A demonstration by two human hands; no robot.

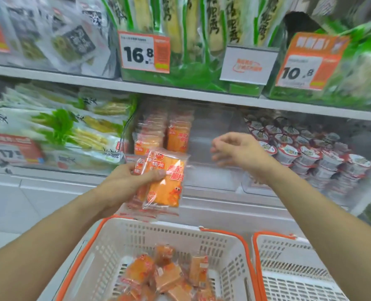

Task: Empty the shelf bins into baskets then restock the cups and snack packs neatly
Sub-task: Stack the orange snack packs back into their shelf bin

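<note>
My left hand grips a bunch of orange snack packs above the left basket. More orange snack packs stand upright at the left side of a clear shelf bin; the bin's right part shows no packs. My right hand hovers in front of that bin with fingers relaxed, holding nothing. Several loose snack packs lie in the left basket. Red-and-white cups fill the neighbouring bin on the right.
A second white basket with orange rim stands to the right, its visible part bare. Green and yellow vegetable packs fill the bin at left. The upper shelf carries more packs and price tags.
</note>
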